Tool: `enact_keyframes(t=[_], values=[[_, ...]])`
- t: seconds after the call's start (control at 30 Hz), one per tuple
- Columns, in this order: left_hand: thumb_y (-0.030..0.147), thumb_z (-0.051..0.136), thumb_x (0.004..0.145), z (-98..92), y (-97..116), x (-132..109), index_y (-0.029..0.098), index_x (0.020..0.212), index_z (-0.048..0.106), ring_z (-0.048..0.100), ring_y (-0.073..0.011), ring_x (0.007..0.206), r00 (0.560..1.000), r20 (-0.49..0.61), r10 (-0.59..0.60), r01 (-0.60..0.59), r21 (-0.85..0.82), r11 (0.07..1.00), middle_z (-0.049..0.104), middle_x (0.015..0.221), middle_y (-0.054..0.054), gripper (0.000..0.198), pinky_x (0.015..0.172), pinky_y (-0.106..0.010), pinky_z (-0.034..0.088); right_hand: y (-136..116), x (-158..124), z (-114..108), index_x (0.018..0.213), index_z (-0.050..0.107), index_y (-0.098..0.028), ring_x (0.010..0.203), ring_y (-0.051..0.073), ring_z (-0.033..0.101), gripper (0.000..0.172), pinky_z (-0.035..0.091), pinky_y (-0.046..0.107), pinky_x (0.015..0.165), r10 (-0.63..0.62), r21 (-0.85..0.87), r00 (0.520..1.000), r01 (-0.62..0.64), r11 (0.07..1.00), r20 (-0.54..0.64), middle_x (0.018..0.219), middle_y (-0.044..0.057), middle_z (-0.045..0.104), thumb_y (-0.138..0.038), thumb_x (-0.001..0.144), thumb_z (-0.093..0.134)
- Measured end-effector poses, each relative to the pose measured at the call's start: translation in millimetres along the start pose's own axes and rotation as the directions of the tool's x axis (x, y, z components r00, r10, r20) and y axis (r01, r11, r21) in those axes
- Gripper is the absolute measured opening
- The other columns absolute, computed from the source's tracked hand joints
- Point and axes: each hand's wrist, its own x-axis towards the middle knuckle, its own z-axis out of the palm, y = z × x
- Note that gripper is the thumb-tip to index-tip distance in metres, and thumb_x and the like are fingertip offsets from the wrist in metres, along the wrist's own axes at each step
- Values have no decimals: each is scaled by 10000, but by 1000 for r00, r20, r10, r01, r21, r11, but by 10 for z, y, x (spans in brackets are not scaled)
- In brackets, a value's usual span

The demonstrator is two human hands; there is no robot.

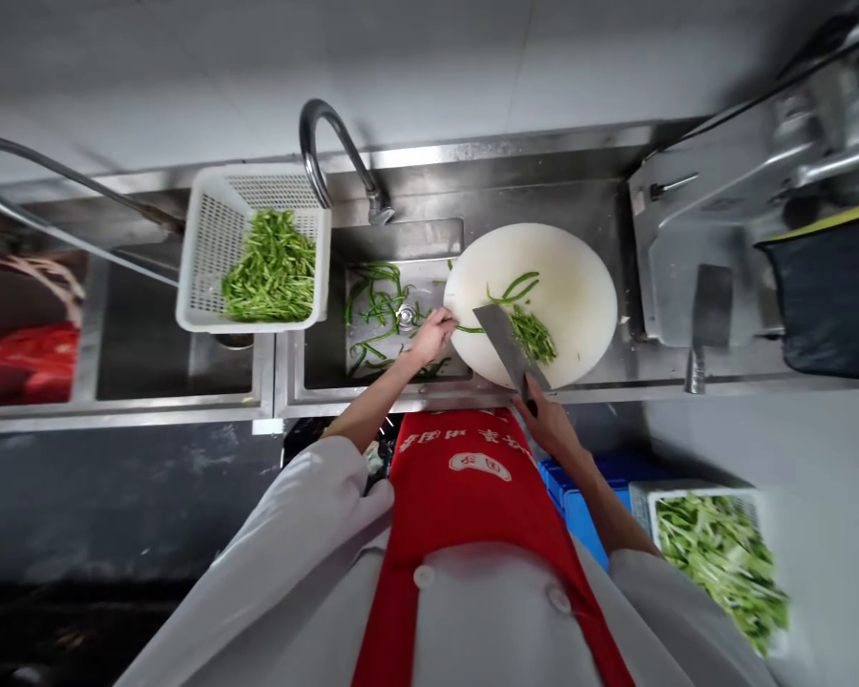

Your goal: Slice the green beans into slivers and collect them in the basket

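My right hand (544, 418) is wrapped around the handle of a cleaver (507, 342), whose wide blade lies slantwise over the round white cutting board (587, 277). At the board's left edge, my left hand (433, 338) is closed on the end of a thin green pepper (471, 330) that reaches to the blade. Cut green pieces (534, 336) are heaped just right of the cleaver. Behind them lie a few whole peppers (519, 285). More long green peppers (379, 301) are scattered in the sink basin left of the board.
A white perforated basket (195, 258) holding cut green strips (276, 272) stands left of the faucet (344, 143). Another cleaver (711, 310) rests at the right. Below right is a crate of leafy greens (720, 563). A red bag (39, 358) sits in the far left sink.
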Motion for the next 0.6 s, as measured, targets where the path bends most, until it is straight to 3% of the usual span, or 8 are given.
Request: enact_keyframes(t=[0.1, 0.23, 0.43, 0.6], values=[[301, 517, 978, -15, -55, -32, 196, 1130, 685, 592, -208, 1055, 992, -128, 9, -18, -65, 998, 598, 1099, -100, 250, 941, -375, 520, -264, 23, 183, 1641, 97, -130, 950, 313, 720, 701, 525, 398, 840, 96, -220, 995, -97, 971, -16, 1102, 200, 726, -468, 1064, 304], [333, 444, 1020, -163, -174, -335, 181, 1120, 685, 621, -201, 984, 900, -402, -170, 152, -75, 985, 613, 1051, -110, 302, 862, -346, 544, -562, 85, 379, 1643, 69, -142, 944, 284, 712, 654, 527, 371, 820, 125, -352, 991, -99, 931, 52, 1123, 213, 699, -432, 1077, 225], [291, 421, 1005, -253, -418, -877, 157, 1024, 702, 626, -194, 860, 831, -479, -283, 266, -105, 958, 649, 931, -105, 312, 780, -329, 544, -806, 175, 455, 1645, 91, -198, 970, 276, 693, 620, 525, 378, 825, 132, -365, 991, -112, 924, 29, 1182, 226, 652, -430, 1080, 198], [260, 433, 982, -222, -465, -1014, 155, 1032, 707, 626, -194, 851, 793, -507, -339, 298, -163, 940, 653, 941, -105, 298, 729, -307, 536, -783, 241, 494, 1644, 93, -225, 941, 259, 697, 630, 527, 371, 828, 125, -365, 992, -121, 923, -14, 1170, 200, 662, -471, 1076, 206]])
